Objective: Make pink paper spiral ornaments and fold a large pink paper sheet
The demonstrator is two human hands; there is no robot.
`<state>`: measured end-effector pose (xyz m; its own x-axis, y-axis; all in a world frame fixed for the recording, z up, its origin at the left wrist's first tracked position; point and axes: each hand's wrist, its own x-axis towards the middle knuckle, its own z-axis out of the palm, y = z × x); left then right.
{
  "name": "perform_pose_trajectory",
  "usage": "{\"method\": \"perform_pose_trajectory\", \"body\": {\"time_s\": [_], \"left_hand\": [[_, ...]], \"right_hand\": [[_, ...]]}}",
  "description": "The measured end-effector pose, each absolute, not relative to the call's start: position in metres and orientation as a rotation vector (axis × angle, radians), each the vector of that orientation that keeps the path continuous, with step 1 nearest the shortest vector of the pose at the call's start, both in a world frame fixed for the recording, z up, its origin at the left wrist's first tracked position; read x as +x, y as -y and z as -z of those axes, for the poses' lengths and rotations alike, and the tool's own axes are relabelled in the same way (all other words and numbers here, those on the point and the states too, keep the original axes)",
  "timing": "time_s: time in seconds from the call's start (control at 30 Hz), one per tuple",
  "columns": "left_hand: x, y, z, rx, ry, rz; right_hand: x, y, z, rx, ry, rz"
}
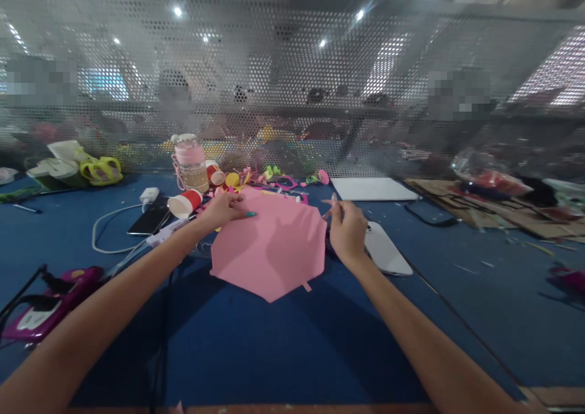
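Hands are both at the far side of a pink paper sheet (pixel 269 249) lying flat on the blue table (pixel 256 347), roughly midway along its width. The left hand (pixel 225 209) rests on the sheet's far left corner, fingers curled down with the tips pressing the paper; it pins rather than grips. The right hand (pixel 348 228) sits at the sheet's far right edge, fingers pinched shut around a thin stick-like tool (pixel 329 203); its working end is too small to identify.

Findings outward from the hands:
- The sheet is cut to a many-sided outline, with a small tab projecting at its near right edge. In my judgement that tab is the weakest point and could tear or fold if the paper is dragged.
- With only one corner pinned, the sheet could pivot under the tool and spoil whatever mark or cut is made.
- Just beyond the left hand, a red paper cup (pixel 184 203) lies on its side, with a pink-lidded bottle (pixel 189 164) and loose coloured scraps (pixel 256 179) behind it. A sweep of the forearm could knock these over or scatter them.
- A white cable (pixel 107 225) and dark phone (pixel 148 220) lie towards the left edge; the cable could snag.
- A white flat device (pixel 386 252) lies just beside the right wrist and could be nudged.
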<state>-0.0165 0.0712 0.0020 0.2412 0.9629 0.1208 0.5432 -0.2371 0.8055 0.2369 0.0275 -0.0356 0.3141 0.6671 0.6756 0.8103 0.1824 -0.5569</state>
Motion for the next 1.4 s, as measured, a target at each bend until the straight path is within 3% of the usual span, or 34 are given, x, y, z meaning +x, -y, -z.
{"method": "perform_pose_trajectory", "body": {"time_s": [0.23, 0.5, 0.73, 0.9, 0.97, 1.1, 1.27, 1.4], "left_hand": [[-0.038, -0.090, -0.009, 1.924, -1.403, -1.472], [-0.046, -0.089, -0.024, 1.935, -1.187, -1.902], [-0.031, -0.086, -0.017, 1.744, -1.113, -1.803], [-0.007, -0.067, -0.004, 1.784, -0.890, -1.641], [0.003, -0.055, 0.000, 1.801, -0.844, -1.596], [0.013, -0.035, 0.008, 1.536, -0.728, -1.464], [0.001, -0.025, 0.014, 0.998, -0.720, -1.605], [-0.010, -0.019, 0.011, 0.721, -0.845, -1.370]], "right_hand": [[0.223, -0.018, 0.033, -1.812, 1.364, -0.261], [0.202, -0.021, 0.059, -1.718, 1.558, -0.383], [0.202, -0.021, 0.053, -1.419, 1.478, -0.237], [0.200, -0.020, 0.045, -0.900, 1.129, -1.106], [0.196, -0.020, 0.043, -0.805, 0.944, -1.307], [0.195, -0.022, 0.040, -0.772, 0.749, -1.323], [0.204, -0.021, 0.031, -0.786, 0.787, -1.346], [0.208, -0.018, 0.025, -0.849, 0.911, -1.380]]}}
